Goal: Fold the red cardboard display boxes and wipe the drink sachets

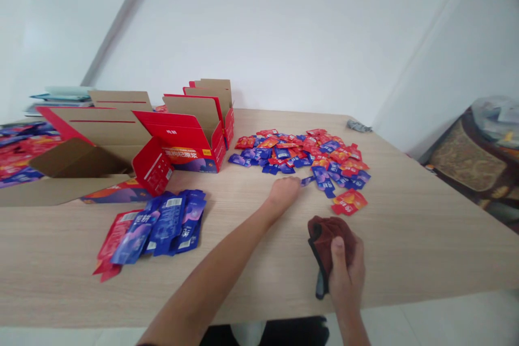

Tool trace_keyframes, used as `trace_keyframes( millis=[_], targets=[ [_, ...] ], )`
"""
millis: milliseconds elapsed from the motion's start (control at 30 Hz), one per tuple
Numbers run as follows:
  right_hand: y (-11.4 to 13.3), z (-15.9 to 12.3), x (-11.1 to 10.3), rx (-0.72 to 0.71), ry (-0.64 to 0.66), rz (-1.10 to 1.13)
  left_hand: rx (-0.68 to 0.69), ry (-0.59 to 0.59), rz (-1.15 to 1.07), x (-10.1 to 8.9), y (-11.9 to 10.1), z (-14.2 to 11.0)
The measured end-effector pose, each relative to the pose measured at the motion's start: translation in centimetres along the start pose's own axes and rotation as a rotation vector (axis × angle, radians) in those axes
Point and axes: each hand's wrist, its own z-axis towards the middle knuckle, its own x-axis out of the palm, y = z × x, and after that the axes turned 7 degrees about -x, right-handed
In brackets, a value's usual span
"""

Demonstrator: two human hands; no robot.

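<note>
My left hand (285, 192) reaches out over the table at the near edge of the loose pile of red and blue pouches (284, 154). Its fingers are closed at the end of a small blue pouch (307, 180). My right hand (349, 267), nearer the front edge, grips a folded brown cloth (331, 235) with dark edging, thumb on top. Beyond the cloth lies an orange-red pouch (349, 202), apart from the pile. To the left, a stack of blue pouches (168, 224) overlaps red pouches (117, 240) flat on the table.
Open red cartons (190, 143) stand at the left back, and a nearer carton (121, 192) has its flaps spread. More pouches (24, 148) are heaped at far left. A grey crumpled item (359, 126) lies near the back right corner. A patterned chair (466, 157) stands right of the table.
</note>
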Motion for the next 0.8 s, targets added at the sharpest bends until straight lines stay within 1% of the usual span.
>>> trace_keyframes(
  millis=[100,200,300,367,400,467,533,600,667,733,800],
  targets=[
    [0.2,0.1,-0.1,-0.020,-0.082,0.070,-0.035,-0.004,-0.142,-1.6,2.2,-4.6],
    [0.5,0.1,-0.2,-0.041,-0.151,0.090,-0.052,0.024,-0.299,-2.7,4.8,-10.8],
    [0.9,0.2,-0.1,-0.073,-0.163,0.099,-0.118,0.027,-0.402,-2.6,6.6,-17.1],
    [1.3,0.2,0.0,-0.092,-0.143,0.117,-0.196,0.000,-0.486,-2.1,7.3,-20.4],
    [1.5,0.3,0.1,-0.100,-0.135,0.124,-0.225,-0.015,-0.525,-1.9,7.5,-21.7],
    [1.8,0.3,0.3,-0.108,-0.124,0.127,-0.238,-0.066,-0.565,-1.4,7.7,-23.5],
    [2.1,0.2,0.3,-0.106,-0.115,0.132,-0.183,-0.134,-0.520,-1.2,7.7,-24.3],
    [2.2,0.2,0.3,-0.100,-0.106,0.133,-0.120,-0.199,-0.398,-1.1,7.6,-24.6],
    [2.1,0.2,0.3,-0.095,-0.096,0.112,-0.083,-0.244,-0.215,-1.2,7.3,-24.6],
    [1.9,0.3,0.2,-0.090,-0.080,0.086,-0.062,-0.266,-0.039,-1.5,7.0,-24.5],
    [1.5,0.4,0.2,-0.086,-0.060,0.073,-0.030,-0.258,0.073,-1.8,6.6,-24.5]
  ],
)
